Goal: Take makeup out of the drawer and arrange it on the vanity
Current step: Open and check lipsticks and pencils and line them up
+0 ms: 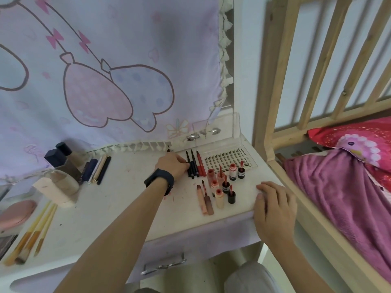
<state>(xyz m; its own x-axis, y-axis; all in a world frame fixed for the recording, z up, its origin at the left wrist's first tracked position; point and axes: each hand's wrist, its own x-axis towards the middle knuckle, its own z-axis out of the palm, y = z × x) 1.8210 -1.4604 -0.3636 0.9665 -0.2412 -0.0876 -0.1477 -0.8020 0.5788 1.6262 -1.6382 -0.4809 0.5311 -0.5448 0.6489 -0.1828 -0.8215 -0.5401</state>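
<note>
My left hand [172,166], with a dark watch on its wrist, reaches across the white vanity top [118,197] and pinches the leftmost black pencil [188,163] in a row of black and red pencils [196,163]. My right hand [273,201] rests flat on the vanity's front right corner, holding nothing. Between the hands stand several small lip tint bottles [224,182] and two lying lip gloss tubes [204,200]. A clear box of false lashes [226,159] lies open behind them. The drawer [163,265] with its metal handle sits below the front edge.
Dark foundation bottles [61,159], pens [99,170], a sponge [55,191], a pink compact [17,212] and makeup brushes [33,233] fill the left side. A pastel cartoon cloth [105,70] hangs behind. A wooden bed frame [285,81] with pink bedding [342,187] stands close on the right.
</note>
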